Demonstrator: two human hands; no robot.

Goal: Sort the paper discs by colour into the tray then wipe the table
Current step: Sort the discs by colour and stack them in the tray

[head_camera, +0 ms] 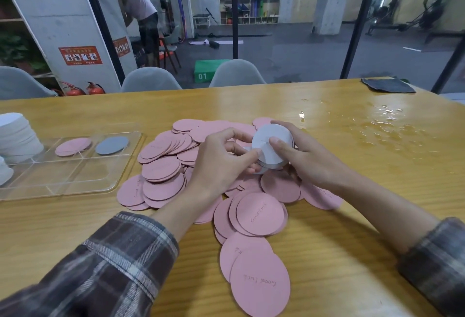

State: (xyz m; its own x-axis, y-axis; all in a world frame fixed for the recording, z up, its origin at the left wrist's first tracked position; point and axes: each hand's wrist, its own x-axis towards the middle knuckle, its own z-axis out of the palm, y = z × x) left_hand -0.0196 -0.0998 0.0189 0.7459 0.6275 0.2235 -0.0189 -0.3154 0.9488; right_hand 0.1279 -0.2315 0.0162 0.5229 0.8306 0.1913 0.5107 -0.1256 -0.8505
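Head-worn, forward-down, seemingly near table (75,228)

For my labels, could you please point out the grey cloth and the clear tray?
Grey cloth (387,86): head view, middle of its fabric.
Clear tray (88,173): head view, bare floor of a near compartment.

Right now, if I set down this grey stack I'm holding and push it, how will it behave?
The grey discs, pinched between left hand and right hand, look thin and loose, so they'd probably slide apart like the fanned pink discs. Likely light, slightly floppy. Near the wet patch they may soak.
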